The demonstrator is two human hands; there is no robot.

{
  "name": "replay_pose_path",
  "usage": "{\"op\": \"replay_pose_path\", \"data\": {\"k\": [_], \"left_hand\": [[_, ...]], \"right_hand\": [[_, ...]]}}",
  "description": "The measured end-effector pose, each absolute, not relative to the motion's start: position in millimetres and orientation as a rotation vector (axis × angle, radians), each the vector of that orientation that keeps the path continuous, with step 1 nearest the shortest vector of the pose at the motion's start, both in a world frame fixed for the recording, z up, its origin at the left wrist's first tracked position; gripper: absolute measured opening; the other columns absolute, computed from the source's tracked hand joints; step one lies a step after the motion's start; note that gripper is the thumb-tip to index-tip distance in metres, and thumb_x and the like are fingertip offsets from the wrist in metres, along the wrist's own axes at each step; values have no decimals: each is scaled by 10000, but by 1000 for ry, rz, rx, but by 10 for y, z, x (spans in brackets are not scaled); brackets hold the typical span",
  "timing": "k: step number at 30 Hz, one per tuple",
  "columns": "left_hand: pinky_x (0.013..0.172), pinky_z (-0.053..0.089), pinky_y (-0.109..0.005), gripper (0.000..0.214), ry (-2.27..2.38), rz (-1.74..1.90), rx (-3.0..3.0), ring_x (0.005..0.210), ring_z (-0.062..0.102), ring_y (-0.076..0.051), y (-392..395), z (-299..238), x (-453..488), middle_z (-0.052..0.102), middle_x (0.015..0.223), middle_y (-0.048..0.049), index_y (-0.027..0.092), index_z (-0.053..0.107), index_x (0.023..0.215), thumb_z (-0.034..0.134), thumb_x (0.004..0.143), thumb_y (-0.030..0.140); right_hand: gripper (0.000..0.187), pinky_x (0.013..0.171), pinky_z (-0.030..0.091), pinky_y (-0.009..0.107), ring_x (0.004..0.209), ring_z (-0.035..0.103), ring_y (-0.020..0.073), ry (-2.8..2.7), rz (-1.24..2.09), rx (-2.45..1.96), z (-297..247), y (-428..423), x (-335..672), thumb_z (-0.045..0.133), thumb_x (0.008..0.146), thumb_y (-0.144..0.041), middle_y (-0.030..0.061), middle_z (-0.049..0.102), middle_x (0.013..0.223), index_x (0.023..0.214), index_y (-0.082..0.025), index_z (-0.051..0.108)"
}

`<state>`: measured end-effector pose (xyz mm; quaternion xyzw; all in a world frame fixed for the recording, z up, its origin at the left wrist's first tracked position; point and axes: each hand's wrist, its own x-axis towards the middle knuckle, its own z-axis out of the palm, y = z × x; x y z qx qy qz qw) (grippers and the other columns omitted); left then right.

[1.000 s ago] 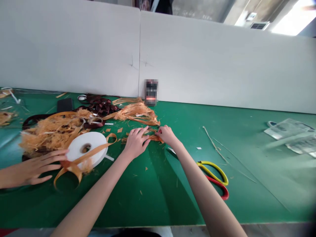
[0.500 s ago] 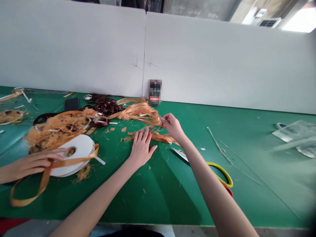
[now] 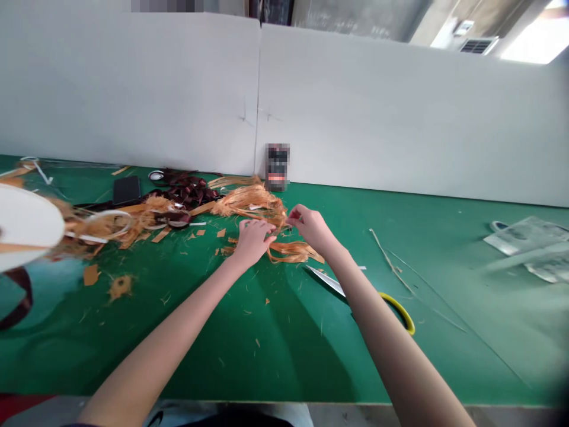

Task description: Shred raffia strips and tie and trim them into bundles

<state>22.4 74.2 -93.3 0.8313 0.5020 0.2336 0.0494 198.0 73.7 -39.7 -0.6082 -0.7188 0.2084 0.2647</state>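
At the middle of the table, a frayed bundle of orange ribbon fibres [image 3: 253, 200] spreads out just beyond my hands. My right hand [image 3: 313, 230] pinches strands at the bundle's near right end, thumb against fingertips. Close to its left, my left hand [image 3: 252, 242] has its fingers bent and its thumb drawn in on the same strands. A second loose bunch of orange fibres [image 3: 296, 252] lies on the table below the gap between my hands. Under my right forearm rest scissors with a yellow handle [image 3: 402, 311], partly hidden.
A large white ribbon spool [image 3: 26, 225] stands out at the left edge. Behind it lie frayed orange waste, a dark ribbon heap [image 3: 191, 190] and a black flat object [image 3: 127, 190]. A pixelated device [image 3: 277, 168] leans on the white partition [image 3: 400, 118]. Clear plastic [image 3: 528, 237] lies right.
My left hand has left the lower bunch, risen toward my right hand and curled its fingers. The white spool has been lifted leftward; the other person's hand there is out of view.
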Motion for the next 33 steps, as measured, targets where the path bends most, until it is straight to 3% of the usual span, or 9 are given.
{"op": "replay_pose_path", "data": {"k": [3, 6, 10, 13, 17, 21, 25, 29, 33], "left_hand": [[847, 363, -420, 151, 1573, 704, 2558, 949, 556, -254, 758, -936, 115, 644, 905, -53, 207, 704, 803, 601, 877, 289], [801, 379, -420, 135, 1656, 720, 2555, 952, 541, -284, 698, -929, -34, 613, 918, -82, 192, 708, 770, 628, 848, 267], [787, 415, -432, 201, 1776, 791, 2494, 968, 561, -298, 555, -953, -153, 621, 1027, -132, 164, 686, 988, 516, 881, 178], [942, 399, -432, 295, 1609, 779, 2601, 1154, 527, -273, 428, -1021, -112, 598, 1265, -105, 193, 617, 1174, 477, 919, 243], [1082, 318, -436, 515, 1264, 642, 2781, 1358, 383, -270, 315, -1172, 25, 420, 1494, -103, 156, 424, 1403, 431, 953, 406], [1041, 367, -420, 475, 1209, 616, 2807, 1293, 468, -256, 278, -1266, 96, 485, 1445, -119, 123, 442, 1388, 392, 973, 351], [899, 434, -438, 379, 1226, 638, 2823, 1075, 597, -282, 222, -1208, 108, 662, 1222, -128, 104, 622, 1185, 397, 969, 318], [754, 446, -416, 400, 1226, 672, 2836, 877, 633, -263, 147, -1105, 105, 729, 1019, -122, 114, 648, 1156, 379, 967, 341], [878, 425, -437, 425, 1310, 745, 2791, 1091, 584, -281, 169, -1117, 85, 649, 1255, -109, 154, 605, 1245, 420, 951, 399]], "right_hand": [[124, 759, 518, 327, 809, 624, 149, -2059, 516, -1707, -506, 707, 2166, 598, 885, -259, 37, 666, 922, 933, -150, 631], [290, 817, 538, 390, 953, 626, 181, -2117, 490, -1775, -663, 664, 2349, 557, 921, -343, 75, 620, 1152, 1153, -172, 590], [268, 933, 476, 478, 1068, 598, 242, -2124, 409, -1796, -839, 582, 2477, 559, 915, -331, 115, 636, 1153, 1095, -146, 630], [352, 1032, 385, 526, 1223, 523, 316, -2109, 376, -1734, -952, 503, 2450, 519, 923, -351, 195, 607, 1256, 1159, -114, 628], [370, 1093, 343, 492, 1306, 486, 263, -2200, 504, -1554, -1073, 380, 2314, 456, 944, -344, 97, 560, 1382, 1264, -223, 598], [323, 1105, 334, 477, 1302, 493, 256, -2233, 605, -1425, -1067, 270, 2216, 483, 929, -388, 40, 634, 1295, 1148, -258, 682], [307, 950, 491, 352, 1085, 655, 234, -2089, 597, -1487, -1000, 283, 2191, 528, 896, -446, 41, 742, 1080, 969, -235, 739], [295, 845, 527, 372, 908, 674, 222, -1793, 442, -1735, -1024, 472, 2122, 501, 923, -368, 105, 701, 1064, 1024, -163, 688], [331, 862, 518, 434, 999, 621, 220, -1591, 366, -1925, -1113, 702, 1965, 577, 901, -364, 104, 614, 1179, 1153, -149, 597]]}}
